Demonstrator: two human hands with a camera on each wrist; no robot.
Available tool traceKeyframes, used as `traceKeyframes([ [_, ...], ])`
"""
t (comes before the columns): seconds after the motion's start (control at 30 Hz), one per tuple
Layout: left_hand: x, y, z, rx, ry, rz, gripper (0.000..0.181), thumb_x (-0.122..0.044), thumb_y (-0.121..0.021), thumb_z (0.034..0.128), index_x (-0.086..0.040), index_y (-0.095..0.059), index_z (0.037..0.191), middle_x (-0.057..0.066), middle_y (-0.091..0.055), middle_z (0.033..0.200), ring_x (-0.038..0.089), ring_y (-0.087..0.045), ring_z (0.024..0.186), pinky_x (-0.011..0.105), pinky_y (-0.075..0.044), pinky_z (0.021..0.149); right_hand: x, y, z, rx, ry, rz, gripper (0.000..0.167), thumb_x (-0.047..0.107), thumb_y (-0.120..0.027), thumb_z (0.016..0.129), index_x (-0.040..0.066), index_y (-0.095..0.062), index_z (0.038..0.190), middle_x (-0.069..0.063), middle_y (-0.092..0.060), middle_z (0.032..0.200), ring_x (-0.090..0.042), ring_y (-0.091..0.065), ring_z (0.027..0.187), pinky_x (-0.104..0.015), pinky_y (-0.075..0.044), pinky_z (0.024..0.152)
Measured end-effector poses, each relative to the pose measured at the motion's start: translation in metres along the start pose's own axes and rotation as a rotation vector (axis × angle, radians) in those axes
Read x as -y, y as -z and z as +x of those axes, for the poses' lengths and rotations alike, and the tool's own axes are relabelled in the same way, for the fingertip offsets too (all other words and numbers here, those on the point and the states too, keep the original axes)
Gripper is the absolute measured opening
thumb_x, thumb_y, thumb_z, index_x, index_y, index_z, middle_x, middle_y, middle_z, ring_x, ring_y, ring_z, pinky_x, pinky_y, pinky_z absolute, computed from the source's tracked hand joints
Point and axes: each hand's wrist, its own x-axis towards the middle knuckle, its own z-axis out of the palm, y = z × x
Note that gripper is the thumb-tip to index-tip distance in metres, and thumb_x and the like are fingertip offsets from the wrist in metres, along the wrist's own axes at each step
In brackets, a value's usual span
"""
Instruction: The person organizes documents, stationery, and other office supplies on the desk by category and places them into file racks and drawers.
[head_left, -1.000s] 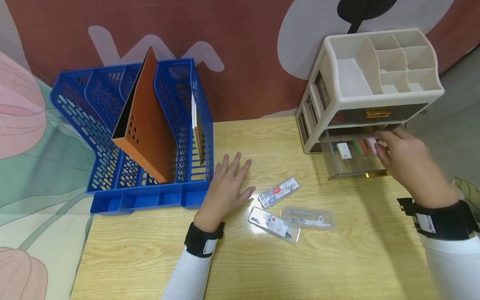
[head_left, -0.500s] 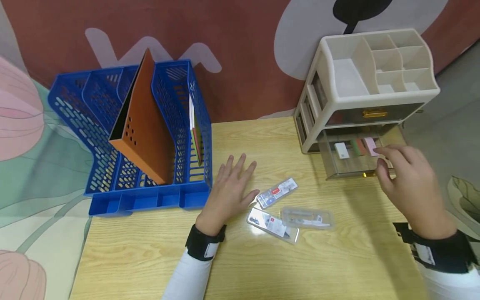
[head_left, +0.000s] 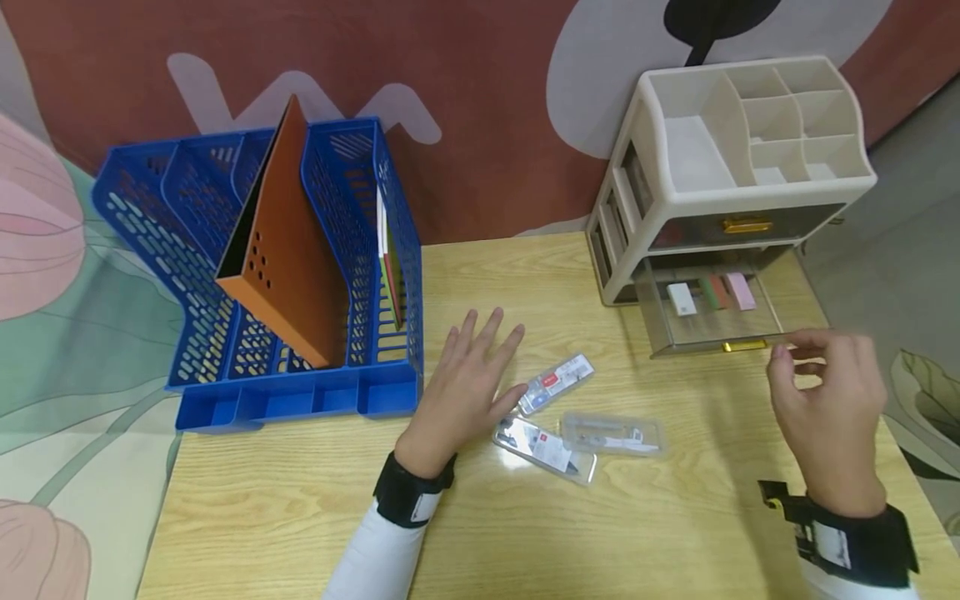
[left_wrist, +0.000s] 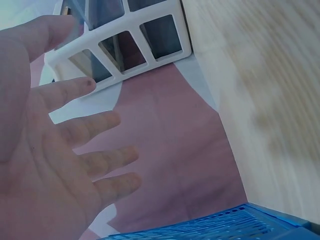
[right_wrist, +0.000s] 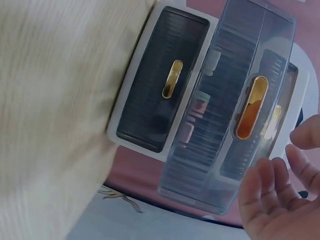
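Observation:
My right hand [head_left: 832, 412] hovers just in front of the pulled-out clear drawer [head_left: 701, 343], its fingers loosely curled and holding nothing. Inside that drawer lie a small white block [head_left: 681, 299], a green-and-red block [head_left: 714, 292] and a pink block [head_left: 741, 292], like erasers. The gold handle [right_wrist: 251, 107] on the drawer front is near my fingers in the right wrist view. My left hand [head_left: 465, 396] has its fingers spread and holds nothing. Beside its thumb is a clear case with a red label [head_left: 557, 383]; two more clear cases [head_left: 546, 450] [head_left: 612, 434] lie close by.
The drawer belongs to a white desktop organizer [head_left: 765, 194] with top compartments, at the back right. To the left stands a blue file rack [head_left: 262, 383] with an orange folder [head_left: 300, 250] and thin booklets [head_left: 389, 271]. A patterned cloth wall [head_left: 495, 125] rises behind the table.
My right hand has left the drawer's inside, moving down and back towards me. The pink block, earlier at its fingers, lies in the drawer. My left hand has shifted slightly right.

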Motion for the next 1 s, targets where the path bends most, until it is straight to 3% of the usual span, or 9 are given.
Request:
traceKeyframes([
  [0.1, -0.002, 0.001, 0.000, -0.018, -0.024, 0.003, 0.073, -0.051, -0.064, 0.0985, -0.019, -0.041, 0.160, 0.016, -0.032, 0.168, 0.046, -0.022, 0.156, 0.064, -0.028, 0.122, 0.000, -0.002, -0.003, -0.018, -0.092, 0.012, 0.023, 0.005, -0.060, 0.096, -0.013, -0.062, 0.111, -0.025, -0.058, 0.104, 0.007, -0.045, 0.098, 0.008, -0.032, 0.083],
  [0.17, -0.003, 0.002, -0.001, -0.025, -0.033, 0.006, 0.072, -0.050, -0.064, 0.0988, -0.019, -0.041, 0.159, 0.017, -0.032, 0.168, 0.046, -0.022, 0.156, 0.064, -0.029, 0.122, 0.001, -0.003, -0.004, -0.023, -0.163, 0.015, 0.024, 0.008, -0.060, 0.097, -0.011, -0.063, 0.111, -0.005, -0.060, 0.097, 0.018, -0.040, 0.098, 0.008, -0.034, 0.081],
  [0.3, -0.004, 0.003, -0.002, -0.028, -0.041, -0.003, 0.071, -0.049, -0.063, 0.0997, -0.018, -0.041, 0.159, 0.017, -0.032, 0.168, 0.046, -0.021, 0.156, 0.064, -0.027, 0.122, 0.001, -0.005, -0.007, -0.020, -0.302, 0.035, 0.028, 0.016, -0.061, 0.099, -0.007, -0.061, 0.115, 0.033, -0.047, 0.096, 0.022, -0.047, 0.091, 0.006, -0.039, 0.078],
  [0.4, -0.006, 0.003, -0.002, -0.042, -0.057, 0.000, 0.071, -0.049, -0.064, 0.0993, -0.018, -0.042, 0.159, 0.018, -0.033, 0.167, 0.046, -0.023, 0.156, 0.065, -0.029, 0.121, 0.001, -0.008, -0.009, 0.026, -0.385, 0.072, 0.029, 0.018, -0.059, 0.101, -0.004, -0.058, 0.119, 0.034, -0.050, 0.097, 0.022, -0.053, 0.087, 0.004, -0.042, 0.075],
  [0.53, -0.009, 0.003, -0.003, -0.067, -0.087, 0.006, 0.072, -0.049, -0.065, 0.0983, -0.017, -0.043, 0.158, 0.018, -0.034, 0.166, 0.047, -0.026, 0.155, 0.065, -0.031, 0.120, 0.000, -0.012, -0.010, 0.110, -0.495, 0.238, 0.018, 0.015, -0.056, 0.104, 0.006, -0.059, 0.119, 0.020, -0.058, 0.103, 0.015, -0.064, 0.084, -0.003, -0.051, 0.072],
  [0.7, -0.013, 0.001, -0.004, -0.083, -0.123, 0.019, 0.072, -0.051, -0.064, 0.0986, -0.016, -0.043, 0.158, 0.019, -0.036, 0.165, 0.048, -0.028, 0.154, 0.065, -0.034, 0.118, -0.002, -0.016, -0.011, 0.142, -0.656, 0.725, 0.016, 0.012, -0.056, 0.105, 0.010, -0.054, 0.121, -0.003, -0.065, 0.109, -0.004, -0.076, 0.085, -0.018, -0.060, 0.073],
  [0.87, -0.015, 0.001, -0.004, -0.081, -0.125, 0.032, 0.072, -0.051, -0.063, 0.0987, -0.016, -0.043, 0.158, 0.019, -0.036, 0.165, 0.047, -0.028, 0.154, 0.064, -0.034, 0.118, -0.008, -0.021, -0.013, 0.116, -0.746, 1.281, 0.014, 0.004, -0.054, 0.105, 0.000, -0.049, 0.117, -0.012, -0.068, 0.106, -0.024, -0.079, 0.092, -0.035, -0.063, 0.078],
  [1.0, -0.015, 0.001, -0.005, -0.068, -0.116, 0.031, 0.072, -0.051, -0.062, 0.0993, -0.017, -0.042, 0.159, 0.018, -0.034, 0.166, 0.047, -0.026, 0.155, 0.064, -0.032, 0.120, -0.014, -0.020, -0.013, 0.096, -0.855, 1.541, 0.007, 0.001, -0.052, 0.106, -0.002, -0.052, 0.112, -0.015, -0.061, 0.111, -0.031, -0.077, 0.098, -0.041, -0.061, 0.085],
])
